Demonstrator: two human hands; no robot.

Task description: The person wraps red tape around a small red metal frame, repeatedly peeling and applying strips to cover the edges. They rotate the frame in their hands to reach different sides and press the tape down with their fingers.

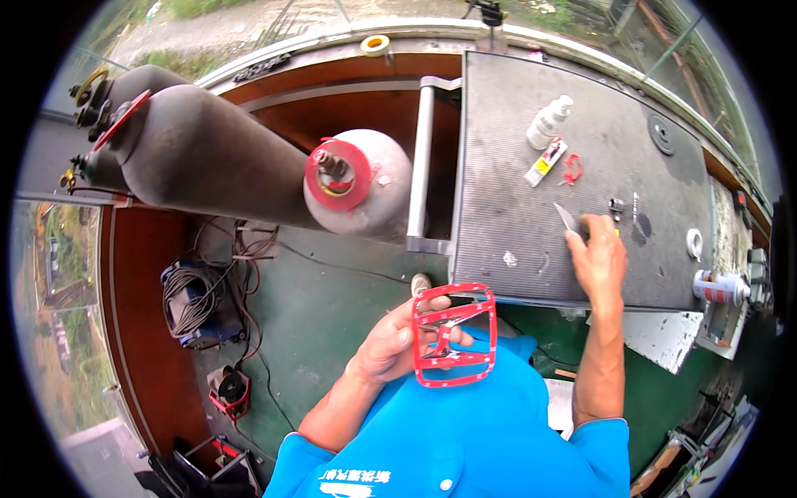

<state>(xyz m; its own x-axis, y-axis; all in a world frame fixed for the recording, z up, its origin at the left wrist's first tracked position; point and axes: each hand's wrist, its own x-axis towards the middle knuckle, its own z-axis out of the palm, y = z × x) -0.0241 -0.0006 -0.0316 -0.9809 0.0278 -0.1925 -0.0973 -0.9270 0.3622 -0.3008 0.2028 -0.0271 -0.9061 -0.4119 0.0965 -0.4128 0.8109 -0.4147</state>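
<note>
My left hand (389, 348) holds up a squarish car emblem (490, 324) in front of my chest. Its back faces me, covered with red adhesive-tape liner along the frame and the inner bars. Over the ribbed black mat of the tool cart (498, 205), my right hand (599, 255) grips a thin pointed blade (564, 216), its tip towards the upper left. A bit of yellow shows beside the fingers; whether it belongs to the blade's handle I cannot tell. A curled red strip (573, 170) lies beyond that hand, next to a small printed box (545, 162).
On the cart are a white bottle (549, 121), a socket (616, 205), a black disc (661, 134) and a white tape roll (693, 243). A spray can (719, 287) is at its right edge. Gas cylinders (212, 149) stand left of the cart's handle (421, 162). Cables (249, 243) trail across the floor.
</note>
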